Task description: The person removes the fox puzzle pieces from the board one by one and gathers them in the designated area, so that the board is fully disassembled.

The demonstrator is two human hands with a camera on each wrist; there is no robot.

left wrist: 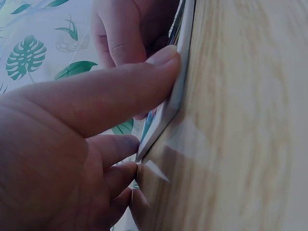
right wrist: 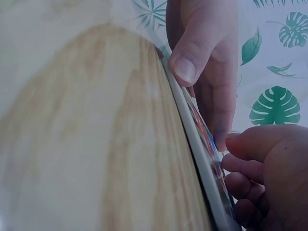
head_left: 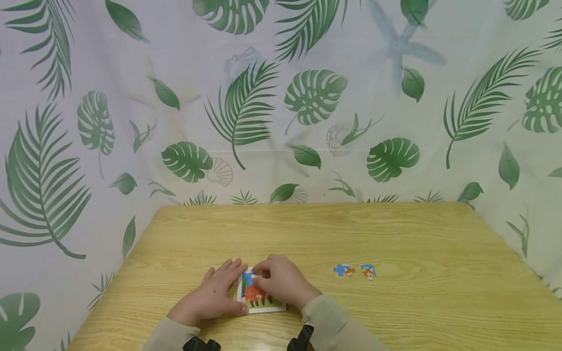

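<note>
A small jigsaw puzzle (head_left: 254, 294) in a white-edged tray lies on the table, showing a red-orange animal on grass under blue sky. My left hand (head_left: 217, 292) spans its left side, fingers extended at the far left corner and thumb (left wrist: 166, 57) pressing the near edge. Over the upper right of the picture, my right hand (head_left: 283, 280) has curled fingers and thumb close together, at a puzzle piece mostly hidden by the hand. In the right wrist view, the right fingers (right wrist: 243, 168) are against the picture's surface.
Two loose puzzle pieces lie right of the tray: a blue and orange one (head_left: 344, 270) and another (head_left: 368, 271) beside it. The wooden table (head_left: 417, 312) reaches back to a leaf-patterned cloth (head_left: 307, 180).
</note>
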